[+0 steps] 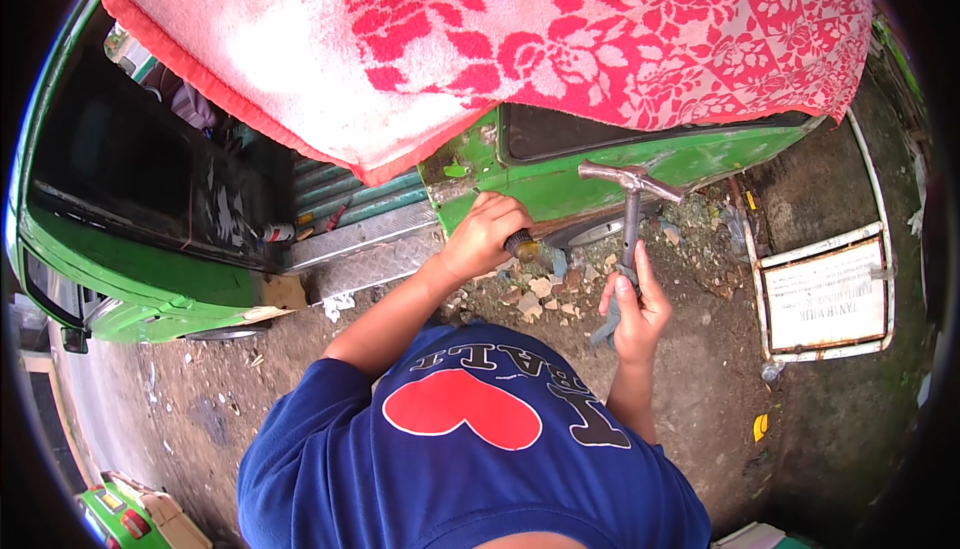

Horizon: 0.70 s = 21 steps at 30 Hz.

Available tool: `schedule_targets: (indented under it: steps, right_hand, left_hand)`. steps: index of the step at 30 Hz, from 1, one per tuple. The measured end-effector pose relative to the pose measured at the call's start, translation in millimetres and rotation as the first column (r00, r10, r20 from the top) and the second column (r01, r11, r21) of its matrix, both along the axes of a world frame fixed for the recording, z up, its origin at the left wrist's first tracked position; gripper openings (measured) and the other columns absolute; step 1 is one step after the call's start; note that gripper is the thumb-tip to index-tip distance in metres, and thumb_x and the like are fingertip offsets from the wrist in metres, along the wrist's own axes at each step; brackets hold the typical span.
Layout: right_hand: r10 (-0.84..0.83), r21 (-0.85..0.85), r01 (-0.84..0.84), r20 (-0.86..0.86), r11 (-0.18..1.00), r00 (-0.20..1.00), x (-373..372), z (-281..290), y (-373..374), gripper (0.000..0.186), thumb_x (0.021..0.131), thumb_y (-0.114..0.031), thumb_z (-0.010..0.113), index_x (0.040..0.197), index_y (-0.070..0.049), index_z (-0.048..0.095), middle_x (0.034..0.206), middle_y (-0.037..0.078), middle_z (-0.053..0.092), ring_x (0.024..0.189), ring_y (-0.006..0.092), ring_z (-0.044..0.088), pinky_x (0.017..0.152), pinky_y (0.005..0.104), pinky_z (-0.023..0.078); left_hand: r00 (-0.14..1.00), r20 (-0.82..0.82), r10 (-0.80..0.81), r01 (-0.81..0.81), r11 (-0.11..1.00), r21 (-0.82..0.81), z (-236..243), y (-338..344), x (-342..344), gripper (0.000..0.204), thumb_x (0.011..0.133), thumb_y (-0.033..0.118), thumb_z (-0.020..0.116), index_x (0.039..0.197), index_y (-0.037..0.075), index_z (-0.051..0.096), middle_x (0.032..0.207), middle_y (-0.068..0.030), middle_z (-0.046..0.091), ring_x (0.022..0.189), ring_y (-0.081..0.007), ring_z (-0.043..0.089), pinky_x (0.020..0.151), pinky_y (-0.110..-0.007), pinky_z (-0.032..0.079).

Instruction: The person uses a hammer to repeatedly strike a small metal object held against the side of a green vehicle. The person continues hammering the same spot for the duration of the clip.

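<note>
Against the green vehicle's body [453,211], beside a scraped patch, my left hand [490,234] grips a tool with a black and yellowish handle [522,246], perhaps a screwdriver or chisel; its tip is mostly hidden by my fingers. To the right, my right hand [635,319] holds a metal hammer [631,211] upright by its grey-wrapped handle, its head below the vehicle's dark window [570,134] and apart from the left-hand tool. A pink and white floral towel or blanket [640,19] drapes over the top of the vehicle.
At left are the open doorway with ribbed floor and metal step [360,259], and a green door [160,249] with dark window. Broken chips [540,289] litter the ground below. A rusty white framed sign [822,289] stands at right. Another green vehicle [115,514] is at lower left.
</note>
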State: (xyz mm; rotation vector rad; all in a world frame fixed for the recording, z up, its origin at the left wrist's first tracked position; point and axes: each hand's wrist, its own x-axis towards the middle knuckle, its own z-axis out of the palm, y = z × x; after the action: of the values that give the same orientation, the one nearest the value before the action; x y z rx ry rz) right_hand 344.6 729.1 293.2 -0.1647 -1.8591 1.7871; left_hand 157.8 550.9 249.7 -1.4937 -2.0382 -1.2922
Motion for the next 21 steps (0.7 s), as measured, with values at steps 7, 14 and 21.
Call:
schedule_targets:
  steps: [7,14,21]
  right_hand:
    - [0.011,-0.034,-0.009,0.056,0.999,0.998,-1,-4,-2,0.048,0.095,-0.002,0.056,0.142,0.002,0.045,0.082,0.005,0.06,0.063,0.0096,0.053,0.056,0.0243,0.047]
    - [0.019,-0.045,-0.016,0.064,0.999,0.998,-4,-4,-4,0.047,0.095,-0.001,0.055,0.142,0.002,0.045,0.08,0.006,0.06,0.061,0.0097,0.053,0.055,0.0243,0.047]
    - [0.019,-0.052,-0.015,0.085,0.999,0.996,-7,-3,-5,0.048,0.096,-0.002,0.055,0.142,0.002,0.045,0.079,0.006,0.06,0.061,0.0095,0.053,0.055,0.0242,0.047]
  left_hand:
    - [0.997,-0.058,0.054,-0.053,0.998,0.029,4,-1,-11,0.027,0.064,0.004,0.073,0.086,0.009,0.059,0.084,-0.0052,0.059,0.083,-0.0264,0.06,0.079,-0.038,0.043]
    - [0.996,-0.067,0.057,-0.053,0.997,0.056,3,4,-22,0.028,0.063,0.006,0.075,0.086,0.009,0.058,0.084,-0.0052,0.058,0.082,-0.0264,0.059,0.079,-0.037,0.043]
    - [0.996,-0.012,0.083,-0.083,0.996,0.044,9,7,-22,0.029,0.063,0.009,0.076,0.086,0.009,0.059,0.083,-0.0067,0.058,0.084,-0.0269,0.06,0.079,-0.037,0.043]
